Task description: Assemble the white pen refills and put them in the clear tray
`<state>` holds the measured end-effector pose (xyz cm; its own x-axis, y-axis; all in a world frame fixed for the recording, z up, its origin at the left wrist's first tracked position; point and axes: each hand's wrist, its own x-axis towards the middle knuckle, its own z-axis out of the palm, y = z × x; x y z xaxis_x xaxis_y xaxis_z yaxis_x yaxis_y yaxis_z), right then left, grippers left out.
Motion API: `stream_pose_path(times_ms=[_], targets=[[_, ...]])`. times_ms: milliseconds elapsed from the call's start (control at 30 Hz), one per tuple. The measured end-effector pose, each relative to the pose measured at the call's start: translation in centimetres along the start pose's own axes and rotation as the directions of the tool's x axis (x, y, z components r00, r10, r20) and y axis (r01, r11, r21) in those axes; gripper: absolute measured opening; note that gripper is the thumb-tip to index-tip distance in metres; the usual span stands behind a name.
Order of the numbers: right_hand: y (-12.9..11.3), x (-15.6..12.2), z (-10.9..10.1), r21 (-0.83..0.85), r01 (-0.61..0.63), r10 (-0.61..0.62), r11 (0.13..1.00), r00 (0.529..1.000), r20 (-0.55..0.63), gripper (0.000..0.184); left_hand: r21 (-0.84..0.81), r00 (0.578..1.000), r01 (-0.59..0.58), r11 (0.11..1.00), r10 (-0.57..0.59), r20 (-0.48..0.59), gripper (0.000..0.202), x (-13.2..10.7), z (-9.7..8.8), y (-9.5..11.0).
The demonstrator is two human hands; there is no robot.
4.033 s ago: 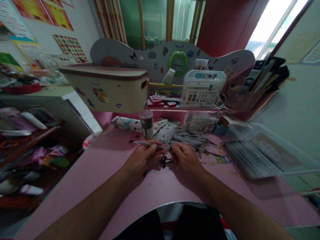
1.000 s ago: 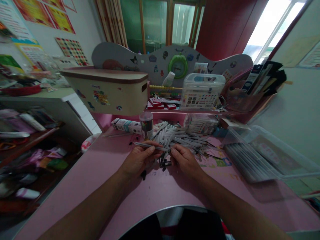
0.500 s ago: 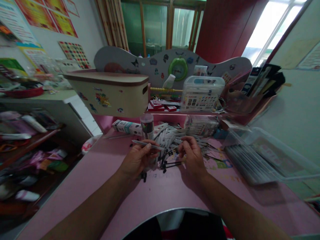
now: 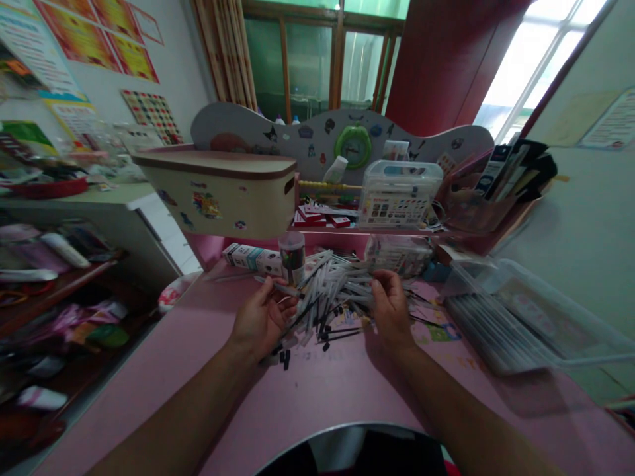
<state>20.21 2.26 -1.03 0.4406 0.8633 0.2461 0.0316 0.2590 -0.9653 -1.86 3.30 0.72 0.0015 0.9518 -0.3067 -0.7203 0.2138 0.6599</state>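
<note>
My left hand (image 4: pixel 260 320), palm partly up, pinches a whitish pen (image 4: pixel 278 287) between thumb and fingers, left of a heap of pale pen barrels (image 4: pixel 330 281). At the right side of that heap is my right hand (image 4: pixel 393 311), its fingers bent together; whatever they hold, if anything, is hidden. Thin dark sticks (image 4: pixel 342 335) lie on the pink desk between the hands. Small black caps (image 4: pixel 285 357) are scattered below my left hand. Just behind it stands a clear cylindrical tub (image 4: pixel 292 256).
On the right sits a clear plastic box (image 4: pixel 560 317) beside a row of greyish pens (image 4: pixel 496 327). A long printed carton (image 4: pixel 251 256) lies behind my left hand. Above are a lidded cream bin (image 4: pixel 223 198), a clear case (image 4: pixel 401 195) and a green clock (image 4: pixel 353 147).
My left hand has shifted slightly left and turned more palm-up, the pen dipping with it. My right hand has moved a little right. The camera view has tilted up slightly.
</note>
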Motion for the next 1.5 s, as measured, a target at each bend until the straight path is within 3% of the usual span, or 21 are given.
stream_pose_path(times_ms=[333,567,633,700,800,900,1000,1167,1400,1500], targets=[[1.1,0.7,-0.4,-0.095,0.101,-0.098,0.990,0.994,0.042,0.013,0.006,0.997,-0.009,1.000,0.009,-0.079,0.015,-0.3,0.4,0.0],[1.5,1.0,-0.9,-0.248,0.213,-0.185,0.945,0.974,0.132,0.009,-0.016,1.000,-0.007,1.000,0.007,-0.025,0.032,-0.7,0.6,0.4],[1.3,0.9,-1.0,-0.311,0.331,-0.260,0.891,0.933,0.248,0.007,-0.026,1.000,-0.006,1.000,0.006,0.016,0.037,-0.8,0.6,0.7],[1.1,0.4,-1.0,-0.343,0.472,-0.311,0.812,0.848,0.430,0.010,-0.041,0.999,-0.007,0.999,0.009,0.046,0.040,-0.8,0.5,0.9],[1.0,-0.6,-0.5,-0.345,0.601,-0.270,0.721,0.702,0.658,0.016,-0.046,0.998,-0.022,0.999,0.025,0.059,0.040,-0.8,0.5,1.1],[1.5,-1.5,0.1,-0.395,0.641,-0.191,0.658,0.649,0.737,0.021,-0.032,0.997,-0.045,0.998,0.047,0.068,0.040,-0.8,0.5,0.9],[2.2,-1.9,0.5,-0.466,0.673,-0.138,0.574,0.641,0.755,0.025,-0.003,0.994,-0.053,0.999,0.053,0.093,0.036,-0.7,0.5,0.6],[2.5,-1.9,0.7,-0.558,0.659,-0.075,0.504,0.677,0.732,0.020,0.072,0.990,-0.049,0.996,0.039,0.135,0.024,-0.8,0.4,0.1],[2.0,-0.4,-0.2,-0.495,0.678,-0.094,0.543,0.634,0.767,0.011,0.275,0.962,-0.087,0.957,0.009,0.273,0.028,-1.3,0.2,-1.0],[1.1,0.0,-0.8,-0.436,0.622,-0.106,0.650,0.642,0.759,0.011,0.359,0.947,-0.057,0.931,-0.064,0.316,0.033,-1.8,0.4,-1.5]])
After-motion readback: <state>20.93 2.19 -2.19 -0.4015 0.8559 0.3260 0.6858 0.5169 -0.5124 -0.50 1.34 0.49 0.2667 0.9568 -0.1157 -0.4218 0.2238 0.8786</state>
